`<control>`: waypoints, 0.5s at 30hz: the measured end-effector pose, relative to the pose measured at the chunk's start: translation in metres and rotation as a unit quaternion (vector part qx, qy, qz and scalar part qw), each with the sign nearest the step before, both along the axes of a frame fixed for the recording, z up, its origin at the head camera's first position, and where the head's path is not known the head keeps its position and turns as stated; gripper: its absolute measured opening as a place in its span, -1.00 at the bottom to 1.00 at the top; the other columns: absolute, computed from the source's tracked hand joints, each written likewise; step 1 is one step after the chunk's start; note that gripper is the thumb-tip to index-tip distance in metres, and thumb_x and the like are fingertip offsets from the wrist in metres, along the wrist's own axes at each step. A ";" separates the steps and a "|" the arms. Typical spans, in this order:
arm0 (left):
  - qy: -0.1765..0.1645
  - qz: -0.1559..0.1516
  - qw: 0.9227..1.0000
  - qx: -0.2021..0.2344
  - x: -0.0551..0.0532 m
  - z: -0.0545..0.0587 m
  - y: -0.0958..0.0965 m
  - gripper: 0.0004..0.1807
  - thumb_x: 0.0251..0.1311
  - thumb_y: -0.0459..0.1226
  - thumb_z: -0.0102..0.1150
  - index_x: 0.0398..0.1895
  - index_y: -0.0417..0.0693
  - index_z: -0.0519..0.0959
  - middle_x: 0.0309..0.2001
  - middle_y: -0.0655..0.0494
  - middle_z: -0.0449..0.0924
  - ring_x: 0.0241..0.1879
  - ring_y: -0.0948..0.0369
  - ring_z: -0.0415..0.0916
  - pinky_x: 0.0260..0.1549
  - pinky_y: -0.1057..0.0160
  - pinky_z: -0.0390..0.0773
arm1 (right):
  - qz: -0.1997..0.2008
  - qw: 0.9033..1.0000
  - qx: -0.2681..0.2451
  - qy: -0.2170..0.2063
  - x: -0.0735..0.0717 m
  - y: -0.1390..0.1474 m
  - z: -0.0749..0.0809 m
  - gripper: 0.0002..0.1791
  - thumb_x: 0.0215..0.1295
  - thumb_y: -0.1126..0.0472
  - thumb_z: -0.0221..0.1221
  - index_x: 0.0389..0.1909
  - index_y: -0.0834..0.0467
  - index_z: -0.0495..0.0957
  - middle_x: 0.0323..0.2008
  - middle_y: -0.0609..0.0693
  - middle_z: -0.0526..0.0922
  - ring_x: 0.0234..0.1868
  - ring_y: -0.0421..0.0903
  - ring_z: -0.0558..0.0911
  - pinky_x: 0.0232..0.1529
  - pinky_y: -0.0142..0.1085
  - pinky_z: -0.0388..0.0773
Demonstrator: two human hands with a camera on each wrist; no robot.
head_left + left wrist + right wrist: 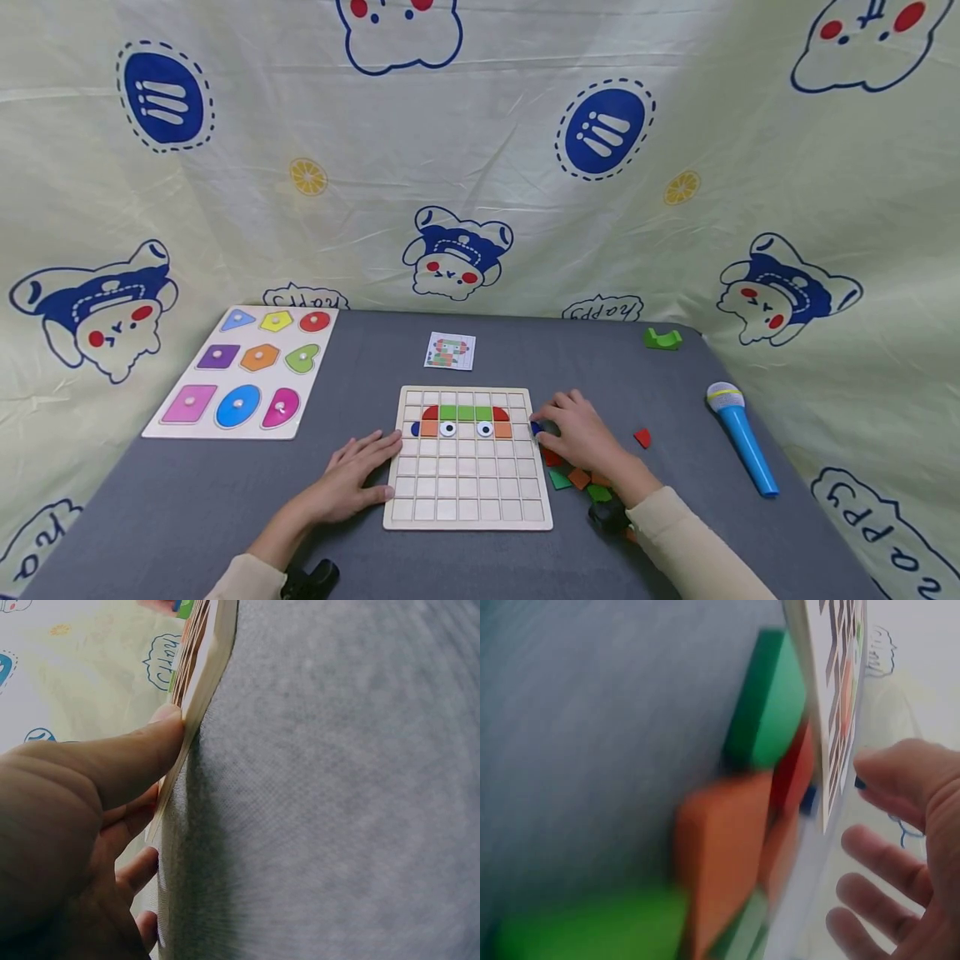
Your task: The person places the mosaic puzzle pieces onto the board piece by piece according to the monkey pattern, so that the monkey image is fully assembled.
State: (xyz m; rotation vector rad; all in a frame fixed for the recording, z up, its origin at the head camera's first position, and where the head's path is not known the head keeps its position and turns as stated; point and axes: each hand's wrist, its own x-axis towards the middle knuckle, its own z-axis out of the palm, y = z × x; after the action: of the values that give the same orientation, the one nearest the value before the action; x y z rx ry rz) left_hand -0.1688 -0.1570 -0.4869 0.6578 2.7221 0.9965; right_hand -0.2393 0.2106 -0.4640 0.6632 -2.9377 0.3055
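A wooden grid board (pixel 468 487) lies in the middle of the table, with red, green, orange and blue pieces and two eye pieces set in its upper rows. Along its left edge rests my left hand (pixel 348 475), fingers extended, the thumb against the rim in the left wrist view. At the upper right edge, my right hand (pixel 581 429) pinches a small blue piece (pixel 860 782) between thumb and forefinger, most of it hidden. Beneath that hand, beside the board, loose orange (pixel 727 855), red and green (pixel 769 705) pieces lie in a pile.
Behind the board is a small picture card (pixel 450 351). A shape puzzle board (pixel 247 375) lies at the left. On the right are a toy microphone (pixel 742 437), a green curved piece (pixel 662 339) and a lone red piece (pixel 642 437). A printed cloth hangs behind the table.
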 end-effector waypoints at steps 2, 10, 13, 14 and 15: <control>-0.003 0.001 1.000 0.001 0.000 0.000 0.000 -0.28 0.17 -0.16 0.21 0.39 -0.09 0.23 0.45 0.00 0.15 0.45 -0.13 -0.04 0.31 -0.32 -0.19 | -0.010 1.000 0.002 -0.006 -0.001 -0.007 -0.001 -0.75 0.13 0.07 0.30 -0.14 -0.06 0.67 -0.18 -0.06 0.55 -0.15 -0.09 0.35 -0.10 -0.15 0.36; 0.002 -0.001 1.000 0.000 0.000 0.002 0.000 -0.28 0.17 -0.13 0.21 0.39 -0.11 0.23 0.44 -0.02 0.16 0.44 -0.15 -0.04 0.31 -0.33 -0.20 | -0.031 0.999 0.028 -0.009 -0.007 -0.025 -0.006 -0.77 0.14 0.06 0.28 -0.16 -0.10 0.67 -0.18 -0.05 0.55 -0.13 -0.09 0.36 -0.06 -0.13 0.37; 0.002 -0.003 1.000 0.002 0.001 0.002 0.000 -0.28 0.18 -0.12 0.20 0.39 -0.11 0.23 0.44 -0.03 0.16 0.44 -0.16 -0.04 0.30 -0.34 -0.20 | -0.032 0.999 0.033 -0.014 -0.008 -0.028 -0.006 -0.79 0.14 0.07 0.27 -0.17 -0.11 0.67 -0.20 -0.04 0.54 -0.15 -0.09 0.35 -0.08 -0.15 0.36; 0.003 -0.003 1.000 0.002 0.001 0.002 0.000 -0.28 0.18 -0.12 0.20 0.39 -0.11 0.23 0.44 -0.03 0.16 0.44 -0.16 -0.04 0.30 -0.34 -0.20 | -0.032 0.999 0.034 -0.014 -0.008 -0.029 -0.006 -0.79 0.14 0.08 0.27 -0.17 -0.12 0.67 -0.20 -0.04 0.54 -0.15 -0.10 0.35 -0.10 -0.15 0.36; 0.004 -0.003 1.000 0.001 0.001 0.002 0.000 -0.28 0.18 -0.12 0.20 0.39 -0.11 0.23 0.44 -0.03 0.16 0.44 -0.16 -0.04 0.30 -0.34 -0.19 | -0.032 0.999 0.035 -0.015 -0.008 -0.029 -0.006 -0.79 0.14 0.08 0.27 -0.18 -0.12 0.68 -0.21 -0.05 0.54 -0.16 -0.10 0.35 -0.11 -0.16 0.36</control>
State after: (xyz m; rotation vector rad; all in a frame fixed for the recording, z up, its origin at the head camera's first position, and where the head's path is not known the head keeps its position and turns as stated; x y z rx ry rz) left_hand -0.1678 -0.1572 -0.4846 0.6712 2.7241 0.9979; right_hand -0.2473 0.1815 -0.4698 0.5778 -3.0024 0.2094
